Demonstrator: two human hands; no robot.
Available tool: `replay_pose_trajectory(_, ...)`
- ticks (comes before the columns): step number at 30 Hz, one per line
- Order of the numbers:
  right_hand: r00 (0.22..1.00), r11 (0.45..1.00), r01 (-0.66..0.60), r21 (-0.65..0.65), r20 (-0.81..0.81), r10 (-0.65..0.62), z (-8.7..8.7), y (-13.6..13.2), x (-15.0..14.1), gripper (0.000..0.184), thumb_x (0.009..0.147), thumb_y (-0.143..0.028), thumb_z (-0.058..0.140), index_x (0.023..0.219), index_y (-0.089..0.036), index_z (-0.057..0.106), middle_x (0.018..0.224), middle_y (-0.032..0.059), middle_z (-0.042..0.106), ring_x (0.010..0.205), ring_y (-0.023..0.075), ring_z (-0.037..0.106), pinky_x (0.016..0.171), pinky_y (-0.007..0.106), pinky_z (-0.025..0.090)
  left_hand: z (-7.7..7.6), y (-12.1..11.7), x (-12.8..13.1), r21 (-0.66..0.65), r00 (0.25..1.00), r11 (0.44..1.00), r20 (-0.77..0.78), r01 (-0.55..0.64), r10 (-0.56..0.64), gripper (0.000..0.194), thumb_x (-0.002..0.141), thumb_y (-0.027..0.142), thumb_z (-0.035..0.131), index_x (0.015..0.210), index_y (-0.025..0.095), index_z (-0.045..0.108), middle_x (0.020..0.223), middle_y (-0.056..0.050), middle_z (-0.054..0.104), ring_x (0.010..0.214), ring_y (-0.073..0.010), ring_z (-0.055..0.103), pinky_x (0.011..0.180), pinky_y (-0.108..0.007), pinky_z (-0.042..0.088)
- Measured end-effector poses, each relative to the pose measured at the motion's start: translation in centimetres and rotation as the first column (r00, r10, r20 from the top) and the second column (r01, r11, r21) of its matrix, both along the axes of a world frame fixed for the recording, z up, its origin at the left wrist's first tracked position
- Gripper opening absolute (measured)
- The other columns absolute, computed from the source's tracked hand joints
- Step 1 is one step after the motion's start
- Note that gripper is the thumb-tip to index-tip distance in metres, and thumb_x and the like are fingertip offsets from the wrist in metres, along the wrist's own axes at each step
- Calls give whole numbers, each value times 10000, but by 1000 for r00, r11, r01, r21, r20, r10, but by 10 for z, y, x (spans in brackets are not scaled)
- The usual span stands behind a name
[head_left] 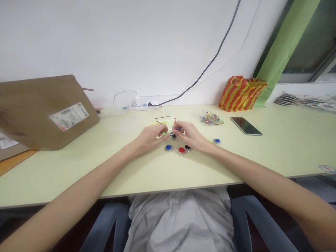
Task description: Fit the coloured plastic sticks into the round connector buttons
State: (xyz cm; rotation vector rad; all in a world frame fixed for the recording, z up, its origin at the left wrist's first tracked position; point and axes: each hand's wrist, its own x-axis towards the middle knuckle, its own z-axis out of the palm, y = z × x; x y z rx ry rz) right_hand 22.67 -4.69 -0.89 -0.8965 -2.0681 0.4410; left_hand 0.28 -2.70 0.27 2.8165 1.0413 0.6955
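My left hand [152, 137] is closed in a pinch, its fingertips almost meeting those of my right hand [189, 134]. A small, thin dark-blue piece [179, 129] shows in the right fingers. What the left fingers pinch is too small and too hidden to name. Just below the fingertips is a small round black-topped piece [174, 135]. Nearer me lie similar round pieces with clear sides: a blue one [168, 148], a red one [181, 150] and a second black one [187, 147]. Another blue one [216, 141] lies beside my right wrist. Thin coloured sticks, one of them dark [162, 117], lie beyond my hands.
A clear bag of small coloured parts [211, 118] and a phone [246, 126] lie to the right. Behind them stands a red-and-yellow striped bag [240, 94]. A cardboard box [44, 115] fills the left, and a power strip [144, 107] runs along the wall.
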Motion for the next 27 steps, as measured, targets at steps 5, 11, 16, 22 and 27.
replay_pose_trajectory(5,1000,1000,2,-23,4,-1,-1,-1,0,116,970,-248,512,891,-199,581,858,33,678,801,173,603,772,297,455,-4,2,0,-18,999,999,-34,41,-41,283,1034,365,438,820,193,509,778,-12,566,700,-161,483,680,-282,338)
replay_pose_trajectory(11,999,995,-43,-89,-25,41,-3,0,5,143,982,-268,520,890,-187,593,789,14,659,747,156,610,762,284,459,-3,-4,5,-58,999,997,5,48,-48,293,1044,337,413,804,190,493,746,-3,526,683,-154,451,672,-279,324)
replay_pose_trajectory(16,997,985,-66,-158,-37,60,-3,-2,13,198,996,-343,550,888,-190,615,777,15,661,754,164,598,735,285,448,2,-9,9,-182,994,978,60,99,-90,315,1045,351,421,780,190,477,704,20,484,645,-135,419,644,-280,307)
replay_pose_trajectory(22,998,976,-64,-206,-24,60,2,-11,5,250,986,-411,601,847,-205,632,831,41,646,786,175,576,753,299,464,9,-7,-9,-410,988,900,104,146,-113,362,1043,407,435,766,184,504,669,36,429,615,-118,374,608,-271,301)
replay_pose_trajectory(27,995,955,-92,-283,17,101,5,-17,-7,241,996,-403,589,873,-202,642,833,38,631,763,170,566,737,299,463,3,-11,-29,-428,986,890,120,160,-119,362,1054,401,430,788,178,533,687,29,461,624,-116,398,619,-261,322)
